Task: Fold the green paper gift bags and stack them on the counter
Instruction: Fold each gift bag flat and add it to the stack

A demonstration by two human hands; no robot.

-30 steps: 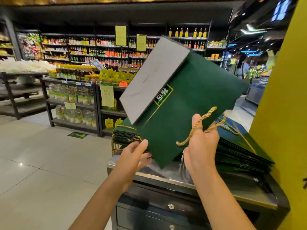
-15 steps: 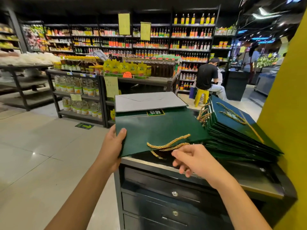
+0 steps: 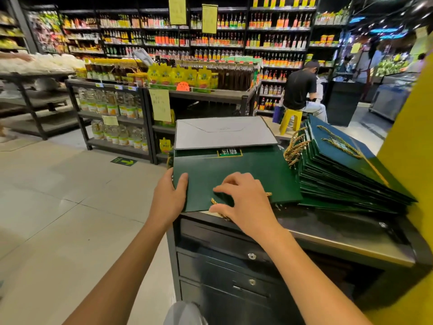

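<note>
counter (image 3: 351, 245) bore a leaning stack of bags (image 3: 339, 174) on our right | folded green bag (image 3: 234, 170) lay flat beside it | left hand (image 3: 168, 198) gripped its left edge | right hand (image 3: 243, 200) arched over its gold cord (image 3: 213, 201); whether it pinched the cord, we couldn't tell

One camera sits on the person's head. It looks forward and down, wide, from close above the counter (image 3: 351, 245). The store shelves (image 3: 234, 43) stand far off at the top of the view.

Left hand (image 3: 169, 198) pinching (thumb on top), right hand (image 3: 243, 200) arched, palm down
</note>
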